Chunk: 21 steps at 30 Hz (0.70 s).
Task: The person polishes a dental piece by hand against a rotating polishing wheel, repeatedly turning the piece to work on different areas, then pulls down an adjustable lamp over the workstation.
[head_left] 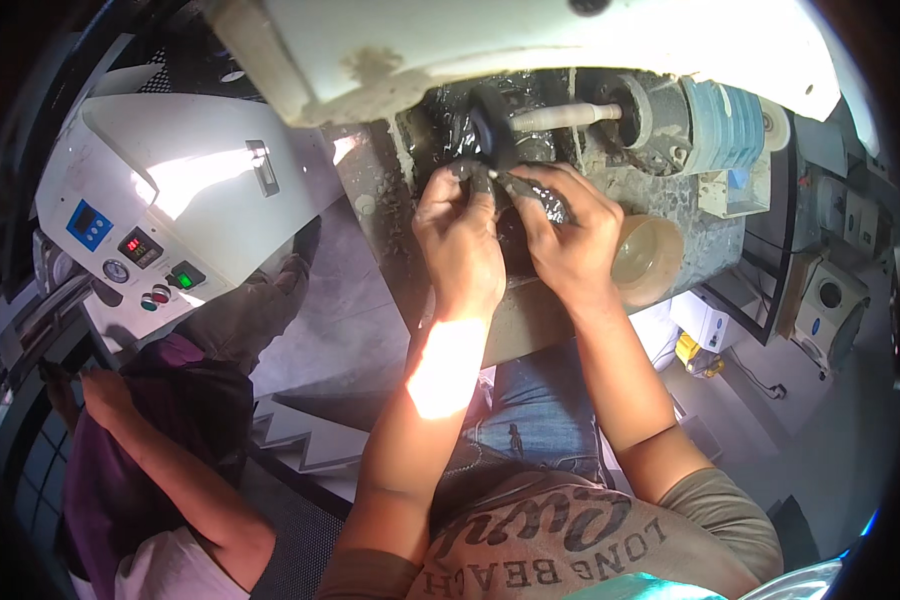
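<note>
The left hand [460, 240] and right hand [572, 228] reached up from six o'clock, wrists converging. Each grip was pinched on a small piece [493, 174], too tiny to identify, just below a black wheel [490, 125]. A white hood [570, 50] overhung twelve o'clock; a pale spindle [570, 117] lay toward one, a round tub [672, 255] at four, a co-worker [150, 440] at eight.

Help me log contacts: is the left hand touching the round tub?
Apart. The head view shows the left hand well left of the round tub, with the right hand between them.
</note>
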Each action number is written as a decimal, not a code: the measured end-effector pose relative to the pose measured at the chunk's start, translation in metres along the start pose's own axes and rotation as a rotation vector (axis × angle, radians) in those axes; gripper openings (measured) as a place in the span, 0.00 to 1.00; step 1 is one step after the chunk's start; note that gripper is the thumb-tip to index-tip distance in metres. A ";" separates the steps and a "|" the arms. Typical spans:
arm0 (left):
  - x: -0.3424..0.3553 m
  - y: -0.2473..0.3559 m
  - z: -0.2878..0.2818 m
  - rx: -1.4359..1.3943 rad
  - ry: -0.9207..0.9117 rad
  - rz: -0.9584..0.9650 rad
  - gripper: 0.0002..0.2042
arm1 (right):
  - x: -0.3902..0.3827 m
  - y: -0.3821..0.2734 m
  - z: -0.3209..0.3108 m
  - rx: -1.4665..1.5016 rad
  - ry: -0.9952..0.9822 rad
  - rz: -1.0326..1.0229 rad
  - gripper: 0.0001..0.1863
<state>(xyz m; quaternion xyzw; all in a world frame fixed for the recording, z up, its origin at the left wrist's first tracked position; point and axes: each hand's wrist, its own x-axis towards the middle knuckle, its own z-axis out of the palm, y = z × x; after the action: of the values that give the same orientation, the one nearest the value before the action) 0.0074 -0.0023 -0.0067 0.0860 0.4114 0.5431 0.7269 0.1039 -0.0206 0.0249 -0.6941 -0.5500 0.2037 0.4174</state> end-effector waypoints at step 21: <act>-0.005 -0.006 -0.006 0.051 -0.041 0.083 0.10 | -0.004 -0.002 -0.007 0.019 -0.028 0.037 0.12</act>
<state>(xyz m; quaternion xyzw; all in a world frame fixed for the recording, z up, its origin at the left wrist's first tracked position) 0.0067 -0.0109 -0.0116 0.1324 0.4063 0.5604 0.7095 0.1068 -0.0266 0.0298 -0.6974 -0.5408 0.2264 0.4121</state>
